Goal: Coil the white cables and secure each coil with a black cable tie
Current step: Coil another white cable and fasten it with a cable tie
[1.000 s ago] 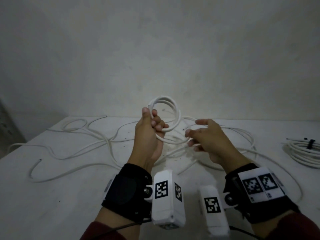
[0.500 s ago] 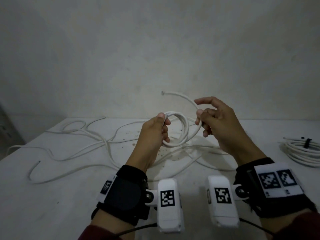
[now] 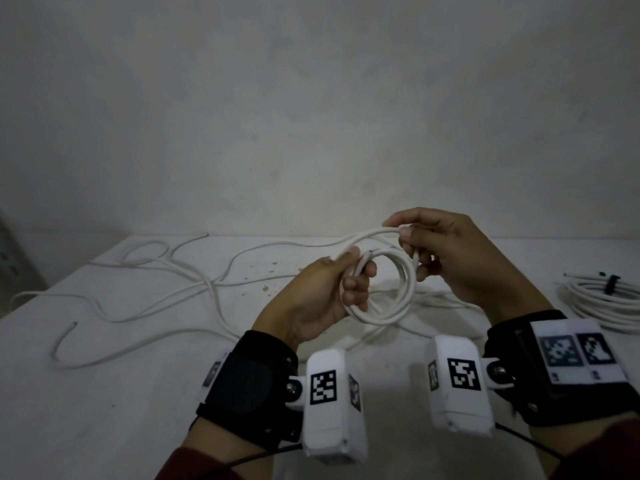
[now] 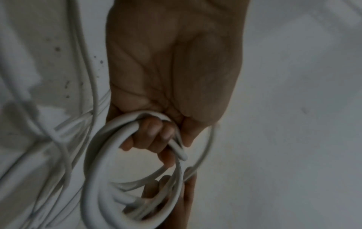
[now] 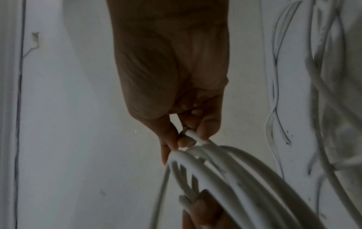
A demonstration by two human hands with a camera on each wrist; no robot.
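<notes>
A small coil of white cable [image 3: 398, 299] hangs above the white table [image 3: 104, 393] at the centre of the head view. My left hand [image 3: 332, 289] grips the coil's left side, fingers curled through the loops [image 4: 117, 147]. My right hand [image 3: 436, 251] holds the coil's right side and pinches a strand of the same cable [image 3: 377, 233] at the top; the right wrist view shows its fingertips [image 5: 188, 139] pinching the cable [image 5: 235, 170]. The loose length of cable [image 3: 207, 289] trails left across the table. No loose black tie is visible.
A second white coil [image 3: 609, 303] bound with a black cable tie [image 3: 611, 284] lies at the table's right edge. Loose cable loops spread over the left and middle of the table. A plain wall [image 3: 311, 116] stands behind.
My right hand has brought the free strand down from above and laid it over the coil's top. The left hand has kept its grip and turned the coil slightly lower.
</notes>
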